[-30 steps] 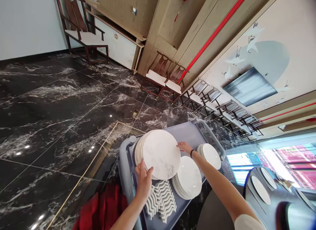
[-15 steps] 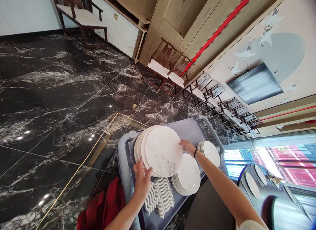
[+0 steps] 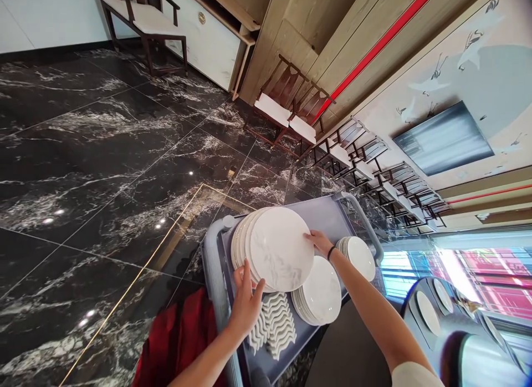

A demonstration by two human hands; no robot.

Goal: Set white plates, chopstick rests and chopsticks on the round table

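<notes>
A tall stack of large white plates [image 3: 238,243] stands on a grey trolley [image 3: 216,265], its top plate [image 3: 281,248] sitting a little off to the right. My right hand [image 3: 319,242] pinches that top plate's right rim; its underside fingers are hidden. At the lower left rim is my left hand [image 3: 247,298], thumb against the top plate and fingers on the edges of the plates beneath. Just right of the tall stack is a stack of smaller plates [image 3: 320,290]. Wavy-edged white dishes [image 3: 276,323] lie in rows below it.
Another small plate stack [image 3: 361,258] is at the trolley's far right. Red cloth [image 3: 178,342] hangs near the trolley's left end. A round dark table edge [image 3: 353,342] borders the near side; a set table [image 3: 419,331] stands right. Chairs [image 3: 274,110] line the wall.
The view has shifted slightly, so the trolley appears further right. My left fingers have moved a little up along the stack's rim. My right hand keeps its grip on the top plate.
</notes>
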